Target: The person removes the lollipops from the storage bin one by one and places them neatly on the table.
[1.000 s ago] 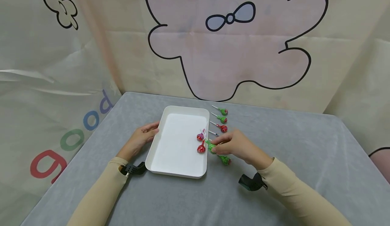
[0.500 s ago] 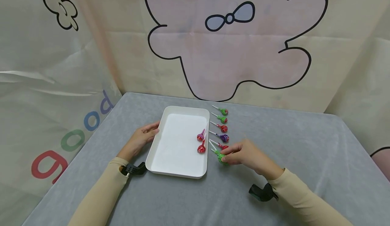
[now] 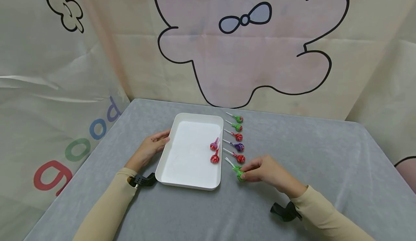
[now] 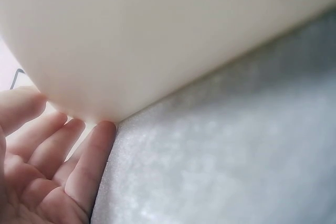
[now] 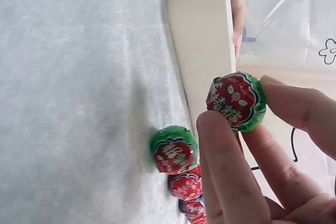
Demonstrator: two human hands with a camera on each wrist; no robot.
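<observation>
My left hand [image 3: 152, 147] rests at the left side of a white tray [image 3: 188, 187]. In the left wrist view its extended fingertips touch the tray's outer wall [image 4: 157, 40]. My right hand [image 3: 269, 172] pinches a green-wrapped lollipop [image 5: 239, 100] by its head between thumb and fingers, right of the tray's near right corner. Just under it, another green lollipop [image 5: 173, 150] lies on the cloth; the head view mostly hides it. Inside the tray, by its right wall, lie a pink lollipop [image 3: 213, 145] and a red lollipop [image 3: 215, 158].
Beyond the right hand, lollipops lie in a column along the tray's right side: red [image 3: 240, 158], purple [image 3: 239, 147], red [image 3: 238, 137], and two green ones [image 3: 238, 127] farthest back. A grey cloth [image 3: 308, 147] covers the table, with a printed curtain [image 3: 266, 60] behind.
My right hand has moved from the tray's right edge toward me and rightward with the green lollipop, uncovering the purple and nearer red lollipops. The left hand and tray stay put.
</observation>
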